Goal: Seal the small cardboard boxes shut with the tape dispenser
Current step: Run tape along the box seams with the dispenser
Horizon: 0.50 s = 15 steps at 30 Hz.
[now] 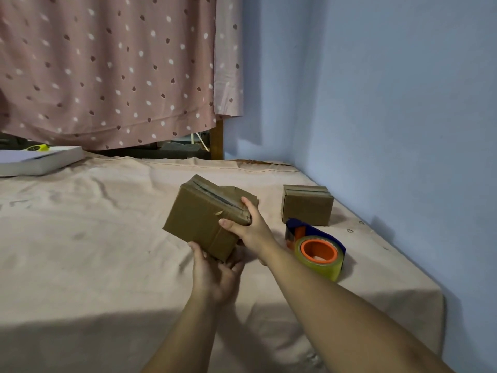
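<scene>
I hold a small brown cardboard box (pixel 199 219) tilted above the cloth-covered surface (pixel 88 238). My left hand (pixel 215 275) cups its lower corner from beneath, with the thumb on the near face. My right hand (pixel 247 227) grips the box's right end, thumb on the front face and fingers over the taped top seam. A second small cardboard box (pixel 306 205) sits on the cloth to the right, its top flaps closed. The tape dispenser (pixel 314 246), blue with an orange core and a clear tape roll, lies on the cloth just right of my right wrist.
A white flat box (pixel 40 160) with a yellow-green object (pixel 37 148) on it lies at the far left. A dotted pink curtain (pixel 107 71) hangs behind. A blue wall (pixel 403 103) borders the surface on the right.
</scene>
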Motion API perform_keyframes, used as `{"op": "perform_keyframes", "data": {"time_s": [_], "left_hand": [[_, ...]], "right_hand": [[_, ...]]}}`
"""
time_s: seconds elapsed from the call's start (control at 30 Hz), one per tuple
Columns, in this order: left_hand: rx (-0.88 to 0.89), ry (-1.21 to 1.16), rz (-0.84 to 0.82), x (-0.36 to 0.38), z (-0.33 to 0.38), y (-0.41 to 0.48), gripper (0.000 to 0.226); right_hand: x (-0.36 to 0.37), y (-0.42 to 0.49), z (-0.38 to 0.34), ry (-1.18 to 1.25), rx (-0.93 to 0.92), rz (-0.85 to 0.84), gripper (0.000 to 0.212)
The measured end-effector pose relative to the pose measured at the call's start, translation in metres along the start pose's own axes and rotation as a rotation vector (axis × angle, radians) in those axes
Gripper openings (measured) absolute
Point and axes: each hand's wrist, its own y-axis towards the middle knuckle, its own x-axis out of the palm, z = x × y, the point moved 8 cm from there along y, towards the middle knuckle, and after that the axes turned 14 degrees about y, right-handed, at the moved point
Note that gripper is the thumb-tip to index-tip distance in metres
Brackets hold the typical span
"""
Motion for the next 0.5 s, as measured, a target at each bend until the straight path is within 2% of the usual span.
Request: {"op": "perform_keyframes", "data": {"time_s": [0.1, 0.17, 0.27, 0.4, 0.5], "left_hand": [[-0.043, -0.037, 0.03, -0.006, 0.001, 0.006, 0.088], [-0.066, -0.025, 0.032, -0.007, 0.001, 0.007, 0.089], [-0.091, -0.014, 0.019, -0.007, 0.0, 0.007, 0.086], [-0.108, 0.06, -0.025, -0.003, 0.008, 0.007, 0.065], [-0.195, 0.19, -0.046, 0.002, 0.009, -0.001, 0.041]], "right_hand": [[0.001, -0.003, 0.003, -0.005, 0.02, -0.008, 0.109], [0.001, -0.004, 0.005, 0.006, 0.039, -0.009, 0.121], [-0.001, -0.006, 0.006, 0.016, 0.039, -0.019, 0.128], [-0.002, -0.009, 0.008, 0.014, 0.047, -0.023, 0.132], [-0.005, -0.012, 0.014, 0.113, 0.075, -0.04, 0.124]]}}
